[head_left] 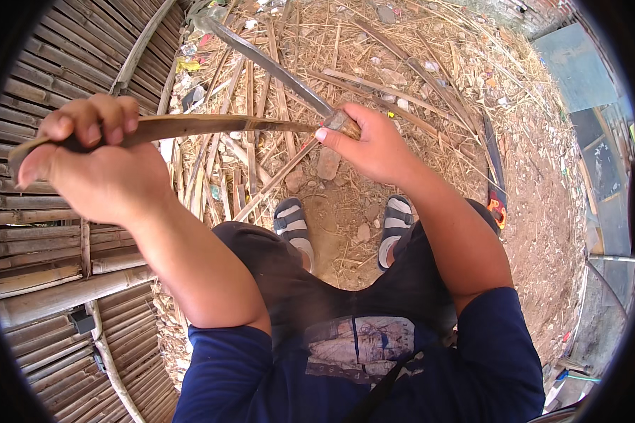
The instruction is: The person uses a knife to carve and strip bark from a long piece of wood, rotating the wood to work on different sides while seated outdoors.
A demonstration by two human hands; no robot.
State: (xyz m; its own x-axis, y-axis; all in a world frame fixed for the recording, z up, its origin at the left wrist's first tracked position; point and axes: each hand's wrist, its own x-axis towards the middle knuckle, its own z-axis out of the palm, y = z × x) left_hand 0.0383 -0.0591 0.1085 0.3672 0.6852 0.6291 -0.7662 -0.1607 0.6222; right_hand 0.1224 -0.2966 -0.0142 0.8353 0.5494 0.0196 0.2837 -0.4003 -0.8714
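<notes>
My left hand (pixel 95 144) is closed round one end of a split bamboo strip (pixel 197 127), thumb below and fingers over the top. The strip runs across to the right, tapering toward my right hand (pixel 374 144). That hand grips the short wooden handle of a machete (pixel 275 70). Its long grey blade slants up and away to the left, above the strip. The strip's thin end meets the base of the handle near my right thumb; whether they touch, I cannot tell. The blade's far tip blends into the clutter at the top.
Bamboo slats (pixel 416 70) and shavings litter the dirt ground, with a brick piece (pixel 328 163) near my sandalled feet. A handsaw (pixel 497 180) with an orange handle lies at the right. A bamboo-slat wall (pixel 42 233) stands close on the left; grey panels (pixel 578 67) are at far right.
</notes>
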